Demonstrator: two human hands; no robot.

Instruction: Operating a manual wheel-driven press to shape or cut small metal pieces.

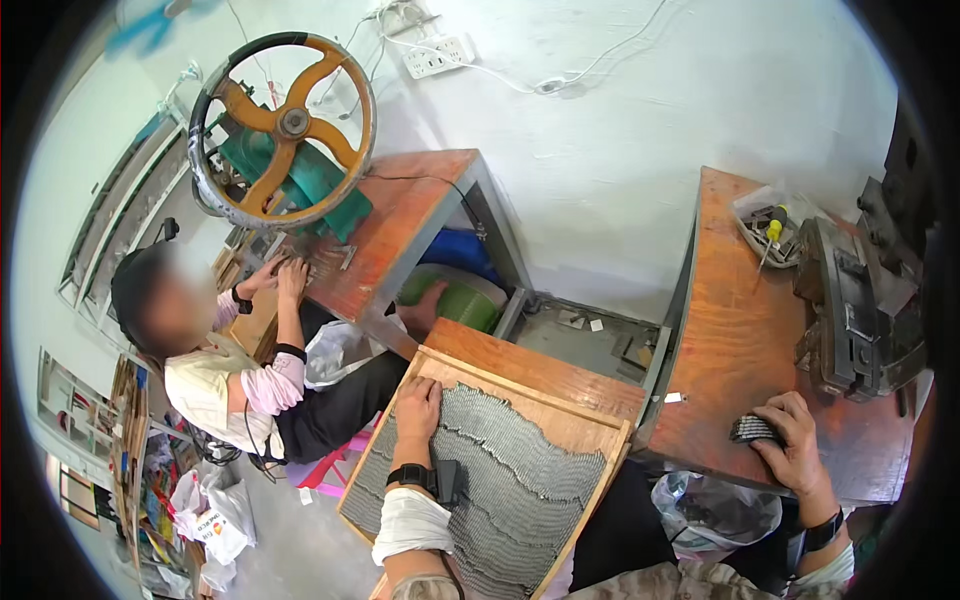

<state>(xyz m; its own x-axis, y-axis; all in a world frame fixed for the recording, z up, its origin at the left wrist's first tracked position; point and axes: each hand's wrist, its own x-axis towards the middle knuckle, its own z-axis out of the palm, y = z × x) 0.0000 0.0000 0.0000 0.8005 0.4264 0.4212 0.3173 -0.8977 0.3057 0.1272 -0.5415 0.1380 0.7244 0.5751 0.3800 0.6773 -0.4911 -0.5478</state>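
Two hands at a bench: one on a tray of small metal parts, one gripping a stack of them.

At far left a co-worker (215, 350), face blurred, works with both hands under a handwheel press (283, 125); what those hands touch is too small to tell. The left hand (418, 408) lies palm down on the tray (590, 470), fingers loosely together on the grey parts (500, 480), which spread below and right of the fingertips; single pieces cannot be made out. The right hand (795, 440) rests on the table (735, 330), fingers curled and clamped on a dark stack (752, 429) that juts left from under them, partly hidden. A black machine (860, 310) above the fingers is cut off at the rim.
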